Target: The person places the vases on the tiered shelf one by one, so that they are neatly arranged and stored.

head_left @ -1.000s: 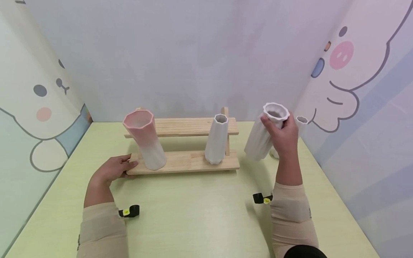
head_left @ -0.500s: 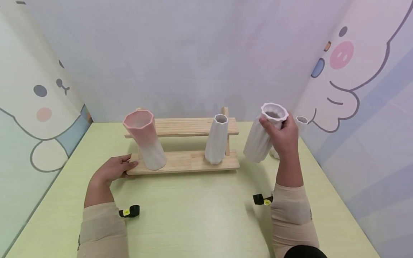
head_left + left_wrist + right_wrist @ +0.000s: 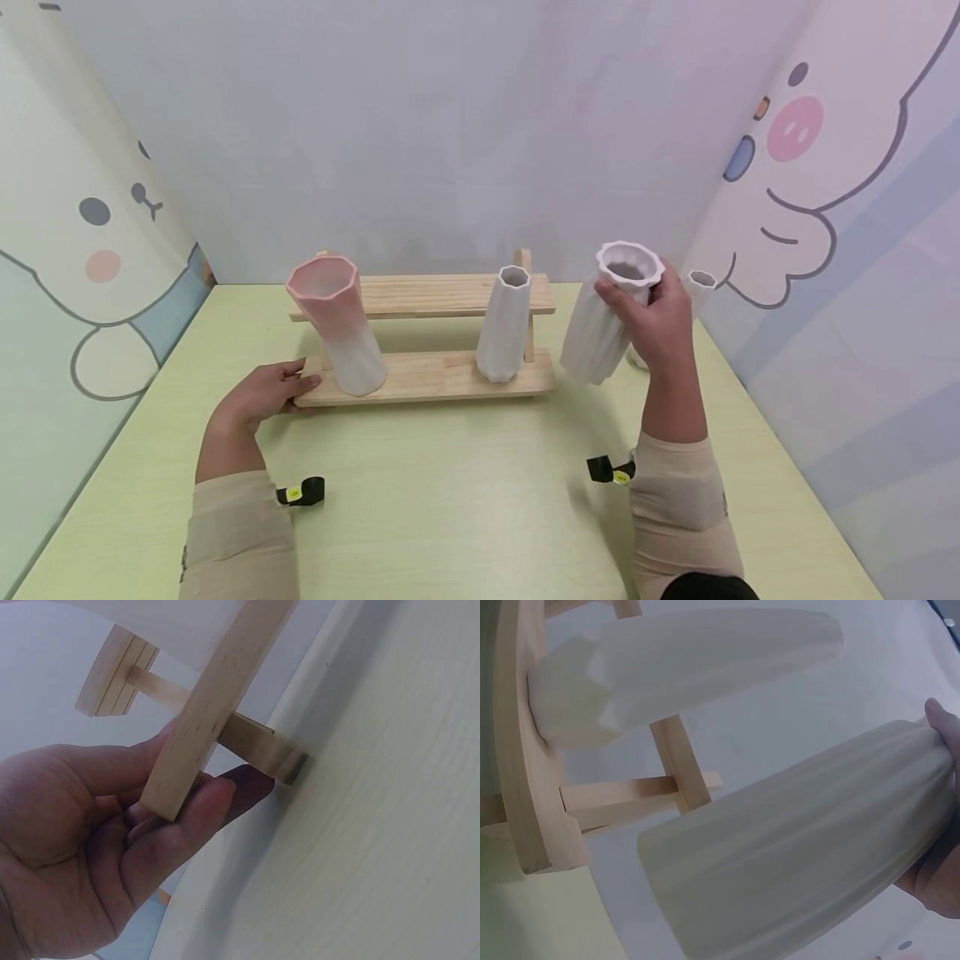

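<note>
A two-tier wooden shelf point(image 3: 420, 379) stands on the table. My left hand point(image 3: 264, 392) grips the left end of its lower board; in the left wrist view the fingers and thumb of the hand point(image 3: 112, 840) close round the board's end point(image 3: 169, 787). On that board stand a pink-and-white vase point(image 3: 348, 342) at the left and a slim white vase point(image 3: 505, 329) at the right. Right of the shelf, my right hand point(image 3: 663, 321) holds a wide ribbed white vase point(image 3: 596, 333) by its rim, tilted and off the table. The right wrist view shows this ribbed vase point(image 3: 802, 847) beside the slim one point(image 3: 705, 664).
Another white vase point(image 3: 700, 287) stands behind my right hand, partly hidden by it. The shelf's upper board point(image 3: 431, 293) bears nothing that shows. A wall point(image 3: 450, 142) rises behind the table point(image 3: 450, 492), with cartoon-printed walls at both sides.
My right hand and the ribbed vase have moved slightly left and towards me. The left hand, the shelf and the vases on it have stayed where they were.
</note>
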{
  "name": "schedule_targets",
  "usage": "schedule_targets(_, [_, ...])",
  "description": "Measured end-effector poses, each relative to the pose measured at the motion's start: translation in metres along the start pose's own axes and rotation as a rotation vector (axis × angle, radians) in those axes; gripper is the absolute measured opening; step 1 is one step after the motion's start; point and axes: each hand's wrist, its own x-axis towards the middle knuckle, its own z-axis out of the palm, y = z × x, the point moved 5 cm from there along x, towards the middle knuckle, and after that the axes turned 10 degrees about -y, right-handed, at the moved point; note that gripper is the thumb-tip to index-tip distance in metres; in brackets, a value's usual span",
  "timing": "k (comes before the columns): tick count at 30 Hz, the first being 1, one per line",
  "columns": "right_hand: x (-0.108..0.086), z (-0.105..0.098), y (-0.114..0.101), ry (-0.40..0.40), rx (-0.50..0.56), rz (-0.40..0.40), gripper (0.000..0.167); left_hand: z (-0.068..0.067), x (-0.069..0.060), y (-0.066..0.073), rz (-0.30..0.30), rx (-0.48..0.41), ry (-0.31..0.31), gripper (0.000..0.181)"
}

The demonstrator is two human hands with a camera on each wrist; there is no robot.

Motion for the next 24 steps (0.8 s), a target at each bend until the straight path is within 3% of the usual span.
schedule_targets(24, [-0.015, 0.02, -0.028, -0.127, 0.083, -0.125, 0.051, -0.001, 0.001, 0.0, -0.002, 0.006, 0.001, 0.085])
